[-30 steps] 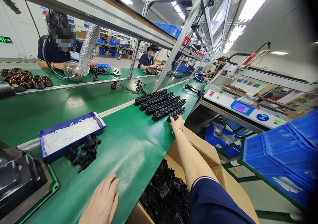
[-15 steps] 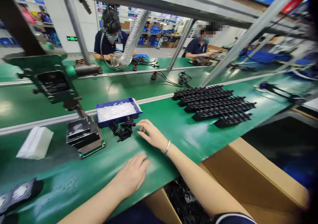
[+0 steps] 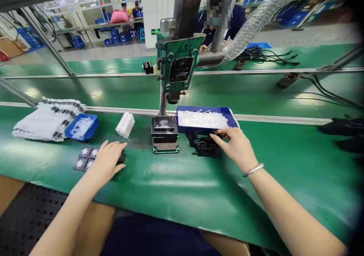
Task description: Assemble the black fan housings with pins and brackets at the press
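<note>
Black parts (image 3: pixel 206 145) lie at the fingertips of the right hand (image 3: pixel 237 146); a dark piece (image 3: pixel 122 157) shows between the left hand's thumb and fingers, left hand (image 3: pixel 106 159) bare. Whether either clamps, I cannot tell.

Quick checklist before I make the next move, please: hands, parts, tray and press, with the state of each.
1. Right hand at the loose black parts: ok, fingertips are there.
2. Right hand's grip on one part: cannot tell; the fingers hide it.
3. Left hand holding the dark piece at its fingers: cannot tell.
4. Press head raised off the black block: ok, a gap shows.
5. Both hands out of that gap: ok, one on each side.
6. Blue tray upright with white sticks inside: ok.
</note>
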The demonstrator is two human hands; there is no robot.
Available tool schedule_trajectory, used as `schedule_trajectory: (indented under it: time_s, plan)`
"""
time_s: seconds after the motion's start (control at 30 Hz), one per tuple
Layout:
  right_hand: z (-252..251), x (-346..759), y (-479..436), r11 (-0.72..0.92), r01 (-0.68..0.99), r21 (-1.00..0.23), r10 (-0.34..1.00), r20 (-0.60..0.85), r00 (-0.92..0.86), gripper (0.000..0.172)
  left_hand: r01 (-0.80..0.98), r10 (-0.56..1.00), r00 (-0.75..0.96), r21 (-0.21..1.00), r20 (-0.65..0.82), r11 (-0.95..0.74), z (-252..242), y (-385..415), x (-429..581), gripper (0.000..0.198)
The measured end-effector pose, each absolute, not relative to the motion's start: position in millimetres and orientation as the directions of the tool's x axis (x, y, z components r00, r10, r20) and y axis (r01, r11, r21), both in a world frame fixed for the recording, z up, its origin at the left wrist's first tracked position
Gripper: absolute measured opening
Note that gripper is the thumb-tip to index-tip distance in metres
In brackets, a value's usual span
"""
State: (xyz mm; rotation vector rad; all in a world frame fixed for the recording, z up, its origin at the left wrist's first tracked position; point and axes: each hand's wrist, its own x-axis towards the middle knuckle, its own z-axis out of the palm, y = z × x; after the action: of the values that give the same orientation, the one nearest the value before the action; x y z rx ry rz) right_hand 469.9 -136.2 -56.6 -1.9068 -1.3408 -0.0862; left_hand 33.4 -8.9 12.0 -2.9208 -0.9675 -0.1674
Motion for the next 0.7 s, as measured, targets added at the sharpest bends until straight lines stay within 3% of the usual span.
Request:
schedule_trajectory:
  time_s: [0.1,0.17,0.27,0.33,0.43,0.53,0.7]
  plan:
    - [-51.6,467.0,-135.7,-0.165,0.827,-0.538,0.757,0.468,0.456,0.058,0.567,0.567,0.823,-0.011,0.025,-0.823,11.2,1.8,27.9,0.043]
    - [-40.7,461.3,-141.3,-0.184,0.833,-0.522,0.731,0.494,0.471,0.056,0.547,0.549,0.835,0.062,0.026,-0.835,8.0,-1.7,37.8,0.044]
    - [-21.3,436.5,-159.8,-0.102,0.855,-0.509,0.711,0.564,0.421,0.035,0.483,0.522,0.848,0.272,0.093,-0.832,-3.9,-22.7,62.9,0.051]
    - [-16.1,409.6,-174.0,0.046,0.83,-0.556,0.786,0.533,0.314,0.019,0.423,0.523,0.842,0.442,0.131,-0.791,-15.6,-43.2,81.8,0.051]
    - [-26.6,368.5,-188.7,0.172,0.689,-0.704,0.914,0.376,0.156,0.011,0.332,0.543,0.83,0.671,0.127,-0.664,-34.0,-72.8,106.3,0.051]
    - [-41.6,343.6,-193.1,0.148,0.553,-0.82,0.939,0.292,0.182,0.01,0.258,0.595,0.798,0.837,0.097,-0.483,-48.8,-92.7,121.4,0.057]
    - [-30.5,326.2,-189.7,0.2,0.387,-0.9,0.925,0.304,0.23,0.012,0.147,0.669,0.74,0.955,0.067,-0.259,-62.6,-103.6,128.4,0.064]
